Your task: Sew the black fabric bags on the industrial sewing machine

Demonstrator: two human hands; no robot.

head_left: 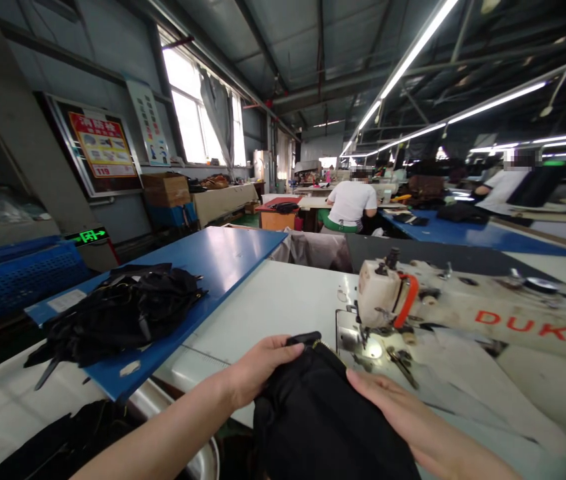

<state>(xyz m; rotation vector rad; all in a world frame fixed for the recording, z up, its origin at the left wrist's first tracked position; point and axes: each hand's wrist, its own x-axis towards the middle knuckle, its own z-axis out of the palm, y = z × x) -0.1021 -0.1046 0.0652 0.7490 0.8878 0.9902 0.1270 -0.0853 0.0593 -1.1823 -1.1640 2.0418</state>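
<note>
A black fabric piece [323, 413] with a gold-toothed zipper [330, 348] along its upper edge hangs between my two hands. My left hand [263, 367] grips its upper left corner, thumb on top. On the other side, my right hand [380, 393] pinches the right edge near the zipper's end; its fingertips are hidden behind the cloth. Just beyond the fabric stands a white sewing machine [383, 293] with red lettering and a lit needle area. The lower part of the black piece runs out of the picture.
Left, a pile of black pieces [133, 307] lies on a blue table [233, 250]. More black cloth [63, 440] sits lower left, near a curved metal rim [207, 453]. Scissors [403, 367] rest by the machine. A person in a white shirt [351, 203] sits ahead; another person [505, 183] is at right.
</note>
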